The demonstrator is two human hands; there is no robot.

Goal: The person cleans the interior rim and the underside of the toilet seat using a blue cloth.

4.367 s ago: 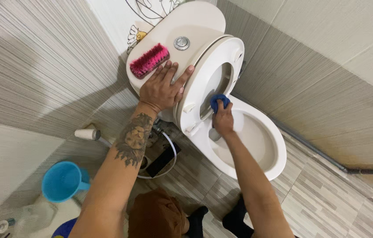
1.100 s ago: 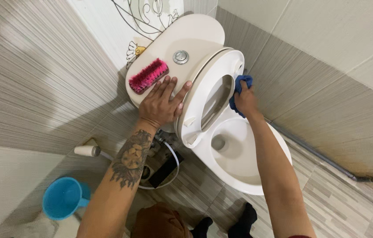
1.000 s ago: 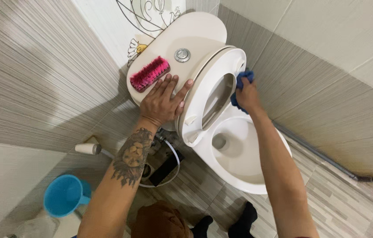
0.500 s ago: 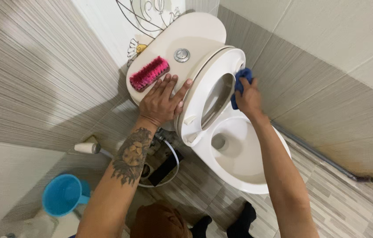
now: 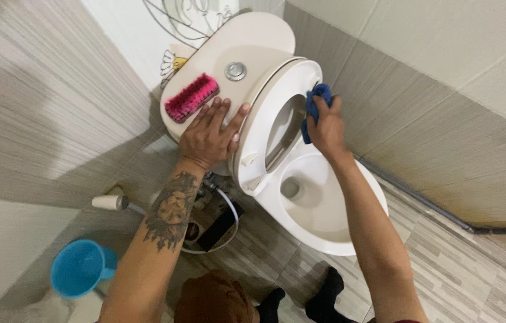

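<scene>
Up from seat's inner edge to its top rim: right hand clenched round blue cloth; left hand flat, fingers spread, bracing raised seat.

Glossy, smooth white ceramic on the toilet bowl and tank lid. Smooth, shiny plastic on the raised seat. Soft, matt blue cloth. Stiff pink bristles on the scrub brush. Shiny chromed flush button. Smooth blue plastic dipper. Matt, finely striped wall tiles.

A brush lies on the tank lid, left of the raised seat.
</scene>
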